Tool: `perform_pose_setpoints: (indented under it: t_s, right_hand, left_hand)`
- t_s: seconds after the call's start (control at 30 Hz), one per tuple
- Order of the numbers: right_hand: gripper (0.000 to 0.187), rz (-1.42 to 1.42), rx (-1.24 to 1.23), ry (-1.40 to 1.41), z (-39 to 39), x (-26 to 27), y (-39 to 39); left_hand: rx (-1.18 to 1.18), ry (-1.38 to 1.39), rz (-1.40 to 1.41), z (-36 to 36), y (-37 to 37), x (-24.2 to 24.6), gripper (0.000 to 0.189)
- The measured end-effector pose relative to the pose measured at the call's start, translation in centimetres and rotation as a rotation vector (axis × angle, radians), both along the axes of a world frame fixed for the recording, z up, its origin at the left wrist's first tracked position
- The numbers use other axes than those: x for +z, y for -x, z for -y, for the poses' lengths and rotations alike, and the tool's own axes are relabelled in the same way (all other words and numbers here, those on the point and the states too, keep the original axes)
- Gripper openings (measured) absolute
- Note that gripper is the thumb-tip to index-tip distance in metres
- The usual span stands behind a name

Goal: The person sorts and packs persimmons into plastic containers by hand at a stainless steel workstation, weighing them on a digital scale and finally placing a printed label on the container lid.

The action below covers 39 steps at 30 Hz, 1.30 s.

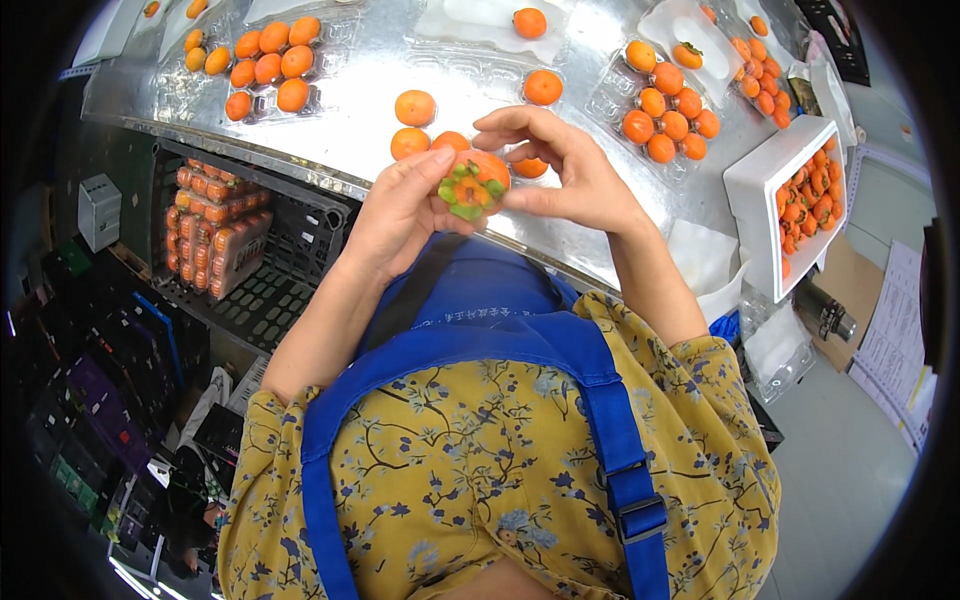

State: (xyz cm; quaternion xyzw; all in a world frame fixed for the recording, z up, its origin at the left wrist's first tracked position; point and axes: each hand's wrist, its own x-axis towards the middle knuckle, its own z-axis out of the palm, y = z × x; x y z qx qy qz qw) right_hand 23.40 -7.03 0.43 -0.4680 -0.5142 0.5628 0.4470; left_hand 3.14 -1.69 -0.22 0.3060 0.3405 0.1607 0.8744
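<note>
My left hand (409, 202) holds an orange persimmon (487, 169), its green leafy calyx facing the camera. Fingers curled and spread, my right hand (566, 169) is beside the fruit; its thumb lies close to the fruit's right side, and whether it touches cannot be told. Beyond my hands, several loose persimmons (415, 108) sit on the shiny metal table (352, 135). Clear plastic trays with round hollows hold more persimmons, one tray (330, 71) at the left and another (607, 97) at the right. A single persimmon (529, 23) rests on white foam sheeting (465, 22) at the far side.
A white foam box (761, 172) full of persimmons stands tilted at the right. Below the table's left edge, a black plastic crate (300, 232) contains stacked clear packs of persimmons (206, 225). A clear plastic bag (776, 360) and printed sheets (892, 322) are at the lower right.
</note>
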Motion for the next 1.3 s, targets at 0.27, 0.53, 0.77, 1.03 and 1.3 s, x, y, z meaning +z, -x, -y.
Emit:
perform_pose_setpoints:
  t_s: [0.27,0.53,0.77,1.03,1.3]
  right_hand:
    - [0.063,-0.203,-0.024,-0.052,2.1,-1.1,1.5]
    - [0.056,0.037,-0.426,0.069,4.8,-5.6,-5.4]
    - [0.049,1.127,-0.624,0.044,3.0,-6.9,-12.1]
    - [0.048,1.427,-0.507,0.124,-1.2,-9.4,-15.3]
    - [0.048,1.524,-0.362,0.211,-2.6,-9.0,-14.8]
  left_hand:
    - [0.053,0.319,0.029,0.8,-1.1,0.3,0.047]
    - [-0.024,0.180,0.021,0.4,-0.1,-1.3,0.048]
    - [0.026,0.157,-0.023,0.3,0.2,-1.7,0.040]
    - [0.045,0.090,-0.048,-0.1,0.6,-1.7,0.042]
    - [0.069,0.089,-0.051,0.0,1.1,-1.8,0.040]
